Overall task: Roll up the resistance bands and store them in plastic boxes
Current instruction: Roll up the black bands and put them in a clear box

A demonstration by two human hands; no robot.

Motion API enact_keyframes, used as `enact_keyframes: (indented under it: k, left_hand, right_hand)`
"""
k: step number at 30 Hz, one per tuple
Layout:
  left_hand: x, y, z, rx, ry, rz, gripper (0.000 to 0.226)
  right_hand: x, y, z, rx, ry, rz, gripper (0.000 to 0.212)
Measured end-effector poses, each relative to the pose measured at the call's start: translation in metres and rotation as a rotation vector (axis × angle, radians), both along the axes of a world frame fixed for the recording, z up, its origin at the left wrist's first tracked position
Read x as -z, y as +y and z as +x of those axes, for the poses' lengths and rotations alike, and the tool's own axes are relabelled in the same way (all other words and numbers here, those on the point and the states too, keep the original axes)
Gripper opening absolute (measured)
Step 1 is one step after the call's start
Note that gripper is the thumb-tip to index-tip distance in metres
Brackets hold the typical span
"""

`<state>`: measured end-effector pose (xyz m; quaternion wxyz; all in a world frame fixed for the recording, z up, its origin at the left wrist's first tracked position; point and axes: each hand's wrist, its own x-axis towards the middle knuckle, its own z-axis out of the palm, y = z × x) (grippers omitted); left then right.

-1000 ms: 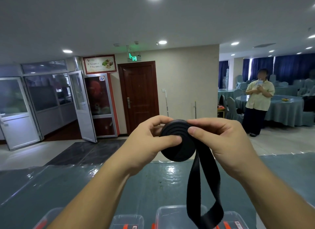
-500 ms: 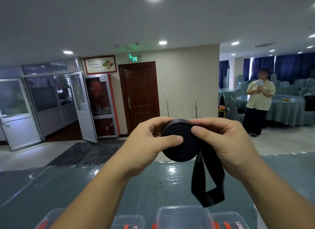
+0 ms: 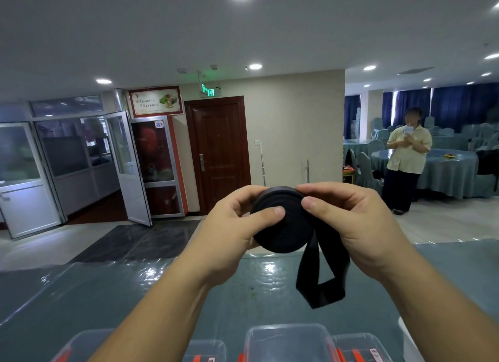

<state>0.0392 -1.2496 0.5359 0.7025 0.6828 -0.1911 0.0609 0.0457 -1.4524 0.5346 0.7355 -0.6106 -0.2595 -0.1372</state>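
Surface: a grey-green table under glossy clear plastic sheeting (image 3: 140,294) spreads below the hands.
Boxes: clear plastic boxes with orange-red clasps (image 3: 286,342) line the near edge — their contents cannot be made out.
Band: a black flat rubber resistance band (image 3: 283,221), mostly wound into a thick disc, is held above the table; a short loose loop hangs from its right side.
Left hand (image 3: 229,235): thumb pressed on the disc's face, fingers curled behind it.
Right hand (image 3: 356,226): thumb on the disc's edge, fingers curled over the top.
Room: a dark brown wooden door (image 3: 220,154) behind; a person in a pale yellow shirt (image 3: 407,156) stands far right.
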Motion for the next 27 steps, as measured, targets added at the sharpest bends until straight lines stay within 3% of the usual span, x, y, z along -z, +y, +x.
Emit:
enact_keyframes:
  k: [2,7,13,19,23,27]
  left_hand:
    - [0.002,0.0,0.002,-0.018,-0.002,-0.013,0.038]
    - [-0.004,0.01,0.003,-0.055,-0.087,0.31,0.031]
    - [0.005,0.008,0.006,-0.032,-0.008,-0.008,0.034]
    - [0.005,0.009,0.005,-0.003,-0.115,0.199,0.047]
    - [0.005,0.01,0.006,-0.006,-0.173,0.309,0.042]
    - [0.006,0.013,0.009,-0.067,-0.185,0.34,0.039]
  right_hand:
    - [-0.001,-0.002,0.001,-0.008,0.009,-0.021,0.021]
    - [0.001,-0.001,0.004,0.05,-0.008,-0.15,0.016]
    - [-0.001,-0.003,0.007,0.034,-0.032,-0.114,0.021]
    - [0.005,-0.001,0.015,0.036,-0.017,-0.135,0.02]
    - [0.017,0.0,0.022,-0.014,0.061,-0.088,0.036]
    - [0.026,-0.001,0.025,0.018,0.062,-0.15,0.025]
